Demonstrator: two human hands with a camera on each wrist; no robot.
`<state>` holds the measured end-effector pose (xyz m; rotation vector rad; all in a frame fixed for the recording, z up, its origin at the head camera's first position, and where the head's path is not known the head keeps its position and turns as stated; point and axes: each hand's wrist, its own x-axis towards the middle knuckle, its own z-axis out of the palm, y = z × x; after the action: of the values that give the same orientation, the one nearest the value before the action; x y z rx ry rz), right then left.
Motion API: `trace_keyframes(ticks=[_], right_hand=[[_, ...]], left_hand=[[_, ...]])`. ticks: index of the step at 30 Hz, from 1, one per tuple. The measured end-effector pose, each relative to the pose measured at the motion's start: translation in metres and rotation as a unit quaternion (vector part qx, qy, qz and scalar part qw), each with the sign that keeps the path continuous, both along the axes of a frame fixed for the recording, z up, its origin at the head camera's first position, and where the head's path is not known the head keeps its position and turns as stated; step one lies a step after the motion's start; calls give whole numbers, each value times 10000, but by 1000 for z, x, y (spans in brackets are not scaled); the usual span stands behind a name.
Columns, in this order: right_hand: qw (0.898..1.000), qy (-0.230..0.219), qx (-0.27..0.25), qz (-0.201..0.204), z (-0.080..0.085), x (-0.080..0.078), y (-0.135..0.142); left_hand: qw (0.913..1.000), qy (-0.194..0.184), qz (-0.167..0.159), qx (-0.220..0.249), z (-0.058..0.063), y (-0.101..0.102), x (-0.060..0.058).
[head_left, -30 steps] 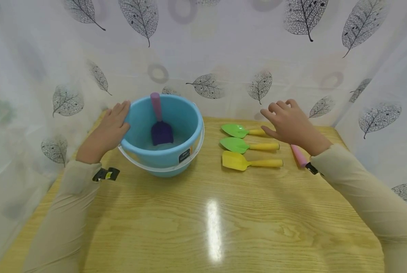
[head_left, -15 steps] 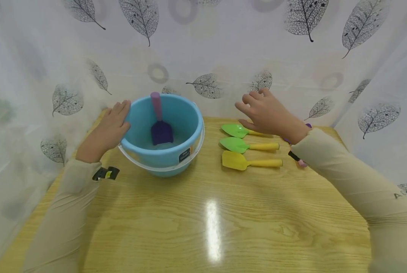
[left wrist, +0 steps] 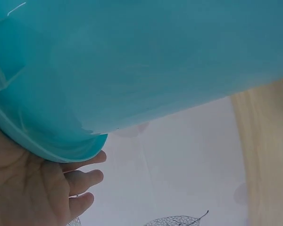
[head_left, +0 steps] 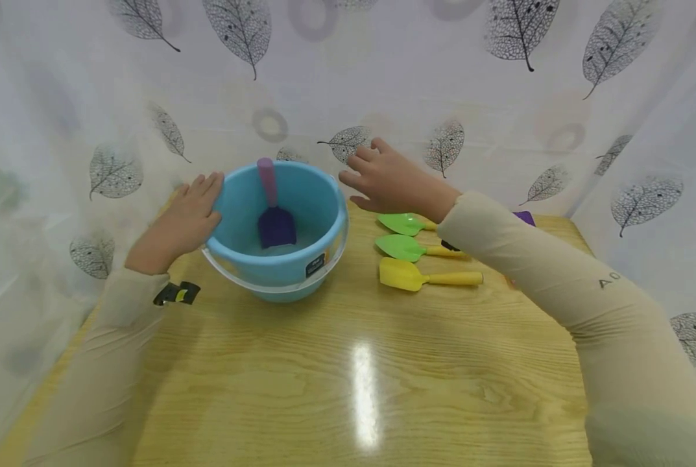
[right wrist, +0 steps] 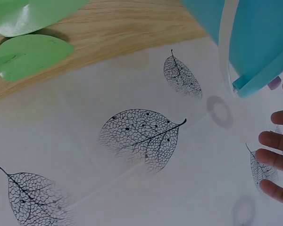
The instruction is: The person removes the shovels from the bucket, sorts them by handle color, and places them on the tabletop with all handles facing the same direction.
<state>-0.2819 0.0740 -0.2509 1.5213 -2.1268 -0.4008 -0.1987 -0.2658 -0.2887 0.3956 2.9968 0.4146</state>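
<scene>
A light blue bucket [head_left: 266,263] with a white handle stands on the table at the left in the head view. Inside it leans a small shovel [head_left: 277,228] with a dark purple blade and a pink-purple grip. My left hand [head_left: 178,224] rests on the bucket's left rim, and in the left wrist view its loosely extended fingers [left wrist: 87,181] show just outside the rim. With nothing in it, my right hand [head_left: 397,181] hovers close to the right rim, fingers spread. The right wrist view shows these fingers [right wrist: 273,141] apart from the bucket [right wrist: 269,42].
Right of the bucket lie two green trowels [head_left: 403,224] and a yellow shovel [head_left: 403,274], all with yellow handles. My right sleeve [head_left: 511,246] partly covers a purple piece [head_left: 525,217]. A leaf-patterned curtain [head_left: 301,78] rises behind the wooden table [head_left: 301,383].
My right hand has moved left, from above the trowel handles on the right to beside the bucket's rim. My left hand and the bucket have stayed in place.
</scene>
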Motion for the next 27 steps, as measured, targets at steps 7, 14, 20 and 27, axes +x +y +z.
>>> trace_keyframes(ticks=[7, 14, 20, 27], right_hand=[[9985, 180, 514, 86, 3, -8, -33], [9937, 376, 943, 478, 1, -16, -64], [9890, 305, 1267, 705, -4, -22, -86], [9803, 692, 1596, 931, -11, -26, -105]], left_hand=[[9985, -246, -148, -457, 11, 0, -5], [9967, -328, -34, -736, 17, 2, -4], [9955, -192, 121, -922, 14, 5, -2], [9953, -187, 166, -938, 10, 5, -1]])
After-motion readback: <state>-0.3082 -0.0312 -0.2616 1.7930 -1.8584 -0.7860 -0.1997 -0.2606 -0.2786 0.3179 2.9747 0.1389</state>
